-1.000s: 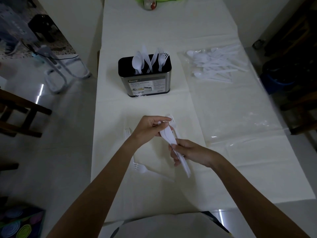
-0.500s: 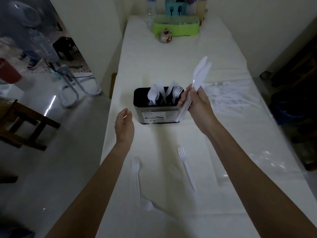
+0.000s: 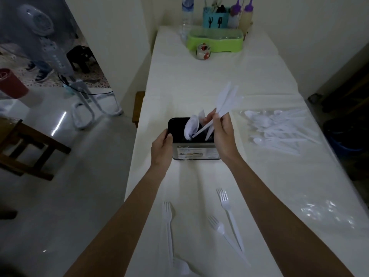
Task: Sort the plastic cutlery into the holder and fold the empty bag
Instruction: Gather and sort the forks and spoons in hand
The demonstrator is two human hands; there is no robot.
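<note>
A black and steel cutlery holder (image 3: pixel 195 151) stands mid-table with white spoons (image 3: pixel 191 126) inside. My left hand (image 3: pixel 161 149) grips the holder's left side. My right hand (image 3: pixel 222 134) holds a bundle of white plastic knives (image 3: pixel 226 100) tilted over the holder, handle ends reaching down into its opening. Three white forks (image 3: pixel 229 214) and a spoon (image 3: pixel 182 266) lie loose on the cloth near me. The clear plastic bag (image 3: pixel 311 196) lies flat on the right, with a pile of white cutlery (image 3: pixel 277 128) in its far end.
At the table's far end stand a green tray (image 3: pixel 215 40), a small jar (image 3: pixel 203 51), a water bottle (image 3: pixel 187 15), a teal utensil pot (image 3: pixel 215 19) and sauce bottles (image 3: pixel 244 16). Left of the table are a wooden chair (image 3: pixel 26 144) and a fan base (image 3: pixel 93 105).
My right hand carried the knives from in front of me up to the holder and lowered their handles into it. My left hand let go of them and took the holder's side.
</note>
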